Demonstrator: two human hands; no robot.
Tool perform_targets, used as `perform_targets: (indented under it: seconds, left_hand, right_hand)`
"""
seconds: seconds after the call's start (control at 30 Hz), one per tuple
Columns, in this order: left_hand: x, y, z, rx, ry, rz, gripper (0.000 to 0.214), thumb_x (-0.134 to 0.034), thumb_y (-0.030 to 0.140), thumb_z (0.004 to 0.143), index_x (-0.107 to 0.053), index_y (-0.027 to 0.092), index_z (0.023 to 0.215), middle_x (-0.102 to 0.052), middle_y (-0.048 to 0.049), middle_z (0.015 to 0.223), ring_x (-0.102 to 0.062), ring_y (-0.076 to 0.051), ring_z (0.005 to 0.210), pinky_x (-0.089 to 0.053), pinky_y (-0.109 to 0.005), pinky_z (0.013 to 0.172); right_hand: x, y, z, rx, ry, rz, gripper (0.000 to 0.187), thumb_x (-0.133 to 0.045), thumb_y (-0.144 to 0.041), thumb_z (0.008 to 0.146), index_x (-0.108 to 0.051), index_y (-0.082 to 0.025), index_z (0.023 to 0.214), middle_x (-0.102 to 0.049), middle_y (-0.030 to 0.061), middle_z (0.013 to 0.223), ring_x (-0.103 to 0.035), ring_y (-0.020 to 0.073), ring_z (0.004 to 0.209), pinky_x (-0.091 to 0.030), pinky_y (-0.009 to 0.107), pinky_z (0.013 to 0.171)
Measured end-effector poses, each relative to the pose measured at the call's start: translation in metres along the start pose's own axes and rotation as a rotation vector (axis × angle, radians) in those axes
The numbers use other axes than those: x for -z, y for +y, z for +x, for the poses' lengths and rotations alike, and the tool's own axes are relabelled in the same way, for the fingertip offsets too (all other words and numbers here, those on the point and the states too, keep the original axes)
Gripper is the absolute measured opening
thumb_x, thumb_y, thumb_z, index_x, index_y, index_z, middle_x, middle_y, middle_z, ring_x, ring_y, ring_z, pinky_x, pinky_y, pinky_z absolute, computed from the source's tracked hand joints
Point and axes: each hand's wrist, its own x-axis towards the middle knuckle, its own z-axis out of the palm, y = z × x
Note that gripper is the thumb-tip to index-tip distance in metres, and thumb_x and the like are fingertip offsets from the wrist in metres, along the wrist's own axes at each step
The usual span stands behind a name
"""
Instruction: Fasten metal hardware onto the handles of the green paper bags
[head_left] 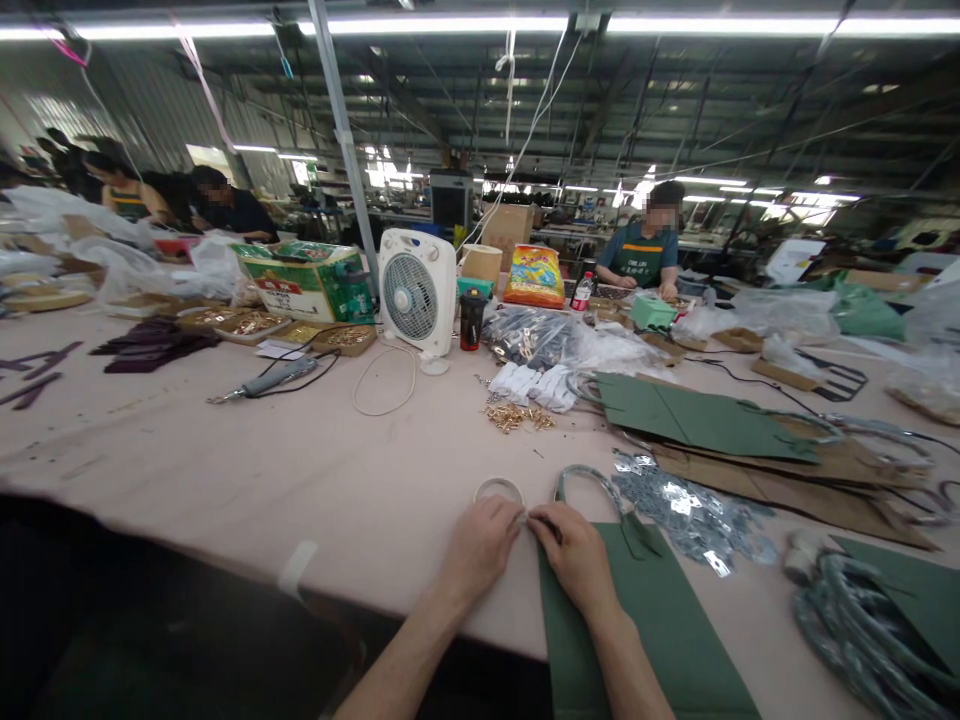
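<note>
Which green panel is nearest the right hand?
The front-middle green panel, partly under the right hand. The upper panel sits on brown panels; the far-right panel is beside grey coils, both away from the hand.

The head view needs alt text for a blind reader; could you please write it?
A person's left hand and right hand pinch close together over a table, by a pale loop and green panel. Beyond are metal plates, gold pieces, a fan and a co-worker.
</note>
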Motion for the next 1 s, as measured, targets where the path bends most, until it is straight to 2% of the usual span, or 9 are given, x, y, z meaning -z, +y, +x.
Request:
perform_targets:
  seconds: [0.23,0.33,0.43,0.53,0.7,0.87,1.0]
  left_hand:
    - [0.003,-0.003,0.003,-0.076,0.058,-0.085,0.037,-0.051,0.013,0.099,-0.062,0.027,0.132,-0.066,-0.0083,0.132,-0.06,-0.025,0.121,-0.052,-0.042,0.103]
    - [0.008,-0.002,0.006,-0.112,0.004,-0.057,0.04,-0.05,0.011,0.098,-0.064,0.03,0.13,-0.071,-0.0065,0.121,-0.063,-0.023,0.112,-0.052,-0.04,0.098]
    - [0.011,-0.004,0.01,-0.139,-0.067,-0.016,0.033,-0.051,0.012,0.098,-0.069,0.029,0.12,-0.073,-0.0053,0.106,-0.064,-0.023,0.102,-0.052,-0.036,0.089]
    - [0.009,-0.009,0.014,-0.155,-0.087,0.036,0.022,-0.053,0.018,0.1,-0.071,0.026,0.111,-0.073,-0.006,0.101,-0.064,-0.023,0.099,-0.05,-0.034,0.084]
    - [0.005,-0.013,0.018,-0.173,-0.085,0.034,0.019,-0.053,0.023,0.102,-0.072,0.024,0.1,-0.072,-0.0056,0.095,-0.065,-0.022,0.093,-0.05,-0.033,0.082]
    - [0.009,-0.011,0.019,-0.141,-0.09,0.029,0.021,-0.051,0.024,0.101,-0.073,0.025,0.101,-0.073,-0.0058,0.095,-0.066,-0.022,0.095,-0.05,-0.034,0.084]
    - [0.015,-0.01,0.021,-0.15,-0.118,0.007,0.019,-0.054,0.023,0.099,-0.073,0.025,0.098,-0.073,-0.0049,0.094,-0.066,-0.022,0.093,-0.049,-0.033,0.082]
  right_hand:
    - [0.0,-0.002,-0.005,0.04,0.035,-0.027,0.02,-0.05,-0.031,0.102,-0.069,-0.025,0.098,-0.073,0.0052,0.098,-0.07,0.0218,0.094,-0.055,0.032,0.088]
    - [-0.001,-0.002,-0.006,0.053,0.029,-0.022,0.021,-0.049,-0.03,0.103,-0.068,-0.025,0.098,-0.073,0.0053,0.097,-0.07,0.0217,0.092,-0.055,0.032,0.088]
    - [-0.002,0.0,-0.007,0.045,0.025,-0.012,0.019,-0.049,-0.029,0.103,-0.068,-0.025,0.097,-0.073,0.0051,0.097,-0.07,0.0218,0.092,-0.055,0.032,0.088]
    - [-0.004,0.002,-0.007,0.046,0.014,-0.006,0.019,-0.05,-0.03,0.103,-0.069,-0.025,0.098,-0.074,0.0055,0.099,-0.07,0.0224,0.095,-0.054,0.033,0.09]
    - [-0.005,0.005,-0.007,0.021,0.049,0.001,0.025,-0.054,-0.033,0.101,-0.07,-0.025,0.12,-0.076,0.0057,0.101,-0.072,0.0215,0.093,-0.057,0.033,0.087]
    - [-0.004,0.003,-0.007,0.066,0.016,0.004,0.023,-0.052,-0.032,0.102,-0.074,-0.026,0.105,-0.076,0.0071,0.103,-0.071,0.0239,0.099,-0.056,0.036,0.09]
    - [-0.001,-0.003,-0.006,0.065,0.006,0.001,0.019,-0.052,-0.029,0.102,-0.071,-0.026,0.103,-0.073,0.0059,0.099,-0.069,0.0231,0.096,-0.055,0.033,0.088]
